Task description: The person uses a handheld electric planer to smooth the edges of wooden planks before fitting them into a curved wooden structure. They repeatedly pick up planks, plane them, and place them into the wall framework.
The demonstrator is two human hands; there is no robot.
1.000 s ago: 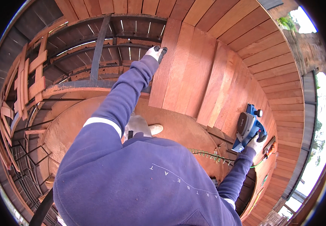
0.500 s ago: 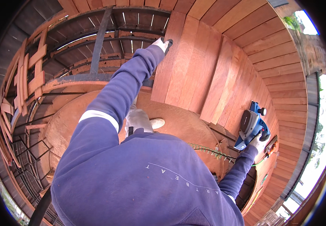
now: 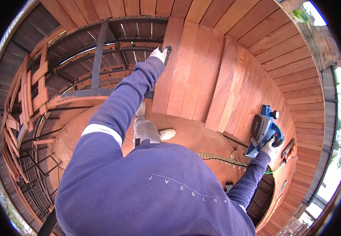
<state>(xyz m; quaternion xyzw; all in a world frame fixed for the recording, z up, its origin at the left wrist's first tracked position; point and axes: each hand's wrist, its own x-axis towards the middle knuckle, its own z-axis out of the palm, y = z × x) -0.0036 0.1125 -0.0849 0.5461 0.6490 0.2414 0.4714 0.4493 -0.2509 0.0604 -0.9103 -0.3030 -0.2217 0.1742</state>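
Observation:
In a white work glove with dark fingers, my left hand [image 3: 161, 54] is closed at the left edge of a reddish-brown plank [image 3: 171, 59]. That plank is the outermost of several laid side by side. Off to the right, my right hand [image 3: 272, 148] wears a similar glove and is wrapped round the rear handle of a blue and grey electric planer [image 3: 263, 128]. The planer has a round black front knob and sits over the planked surface [image 3: 253, 92]. Its underside is hidden from me.
A dark metal frame [image 3: 98, 59] with gaps lies left of the planks. Loose wooden strips [image 3: 30, 98] are stacked at the far left. A coiled green hose [image 3: 221, 159] runs to the right. A tool with an orange part [image 3: 286, 157] lies beside my right hand. Planked walling curves around.
The view has shifted slightly, so the planks and my left hand appear a little farther left and lower. Both hands keep their holds.

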